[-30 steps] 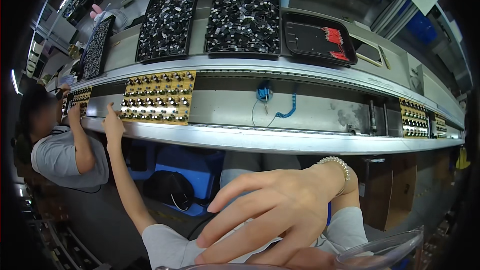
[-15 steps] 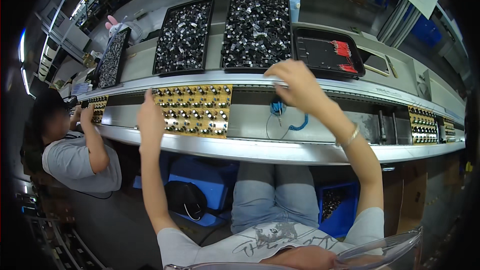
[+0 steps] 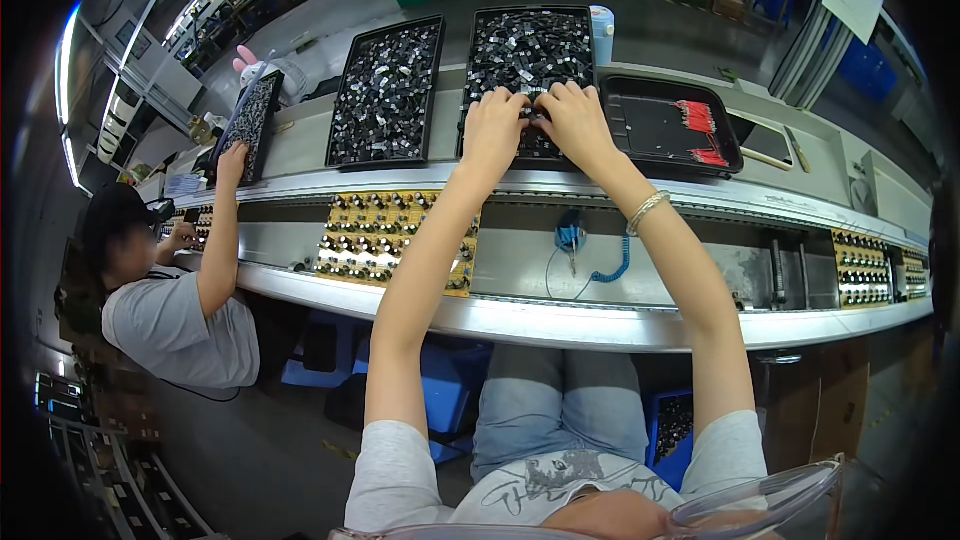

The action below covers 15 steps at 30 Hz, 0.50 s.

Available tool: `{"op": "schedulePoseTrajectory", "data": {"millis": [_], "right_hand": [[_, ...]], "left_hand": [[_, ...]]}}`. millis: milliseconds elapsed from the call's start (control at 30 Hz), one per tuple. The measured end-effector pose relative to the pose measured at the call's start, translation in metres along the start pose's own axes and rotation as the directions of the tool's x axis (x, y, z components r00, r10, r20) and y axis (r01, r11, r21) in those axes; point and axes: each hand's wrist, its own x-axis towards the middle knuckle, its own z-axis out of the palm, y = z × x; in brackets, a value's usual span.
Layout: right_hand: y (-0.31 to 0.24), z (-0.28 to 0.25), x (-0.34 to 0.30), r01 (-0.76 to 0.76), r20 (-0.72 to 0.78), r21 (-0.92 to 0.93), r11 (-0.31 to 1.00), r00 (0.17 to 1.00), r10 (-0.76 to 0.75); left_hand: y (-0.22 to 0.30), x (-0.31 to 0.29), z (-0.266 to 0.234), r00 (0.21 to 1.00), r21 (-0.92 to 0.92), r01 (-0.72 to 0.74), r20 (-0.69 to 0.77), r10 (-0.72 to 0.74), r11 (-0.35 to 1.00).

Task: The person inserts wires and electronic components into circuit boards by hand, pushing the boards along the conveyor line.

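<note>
Both hands are over the near half of a black tray heaped with small black parts with silvery pieces. My left hand is bent down into the heap, fingers curled and tips together. Close beside it, almost touching, my right hand has its fingers curled the same way. Something dark shows between the two hands' fingertips, too small to name. Below my left forearm, a yellow circuit board panel with rows of upright components lies on the line, partly hidden by that arm.
To the left stands a second black tray of similar parts. On the right, another black tray holds red-wired pieces. A blue coiled cord lies in the line channel. At far left a co-worker reaches into a narrow tray.
Both hands have come together over the parts tray, my left from above the board panel, my right from the tray's near right corner. The co-worker's arm has reached up to the narrow tray.
</note>
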Motion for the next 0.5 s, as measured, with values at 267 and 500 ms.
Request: {"op": "schedulePoseTrajectory", "data": {"millis": [267, 500], "right_hand": [[-0.004, 0.013, 0.002, -0.066, -0.031, 0.014, 0.998, 0.997, 0.067], [-0.013, 0.012, 0.006, -0.223, 0.006, 0.094, 0.970, 0.975, 0.224]], "left_hand": [[-0.010, 0.002, 0.009, 0.999, 0.065, 0.049, 0.019, -0.050, 0.997], [-0.016, 0.000, -0.004, 0.995, 0.011, -0.048, -0.092, 0.049, 0.999]]}}
